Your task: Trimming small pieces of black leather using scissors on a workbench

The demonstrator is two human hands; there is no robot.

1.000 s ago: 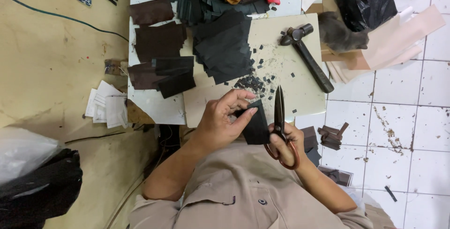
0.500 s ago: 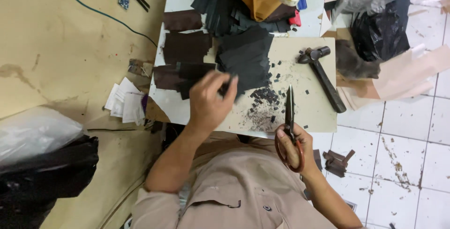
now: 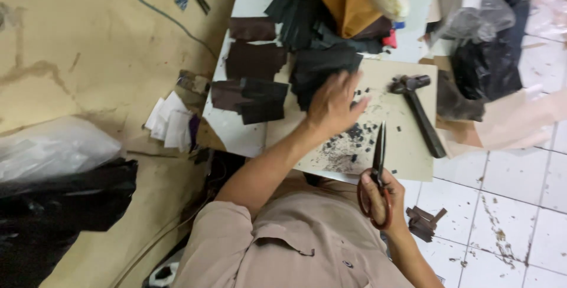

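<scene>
Head view shows the left hand (image 3: 333,108) stretched forward, fingers spread and flat, fingertips resting on the edge of a dark leather piece (image 3: 322,69) at the far side of the cutting board (image 3: 407,146); it pins the piece without gripping it. The right hand (image 3: 384,196) is closed through the reddish loop handles of a pair of scissors (image 3: 378,170), blades shut and pointing away over the board, not touching any leather. Between the hands lies a scatter of small dark offcuts (image 3: 354,134), so some trimming looks done. Left of the board, several brown rectangular leather pieces (image 3: 251,81) lie stacked on the white table (image 3: 236,131), apparently cut already; the rumpled dark pile beyond looks uncut. A hammer (image 3: 419,111) lies on the board's right side, apart from both hands. More scraps (image 3: 422,220) sit on the tiled floor.
</scene>
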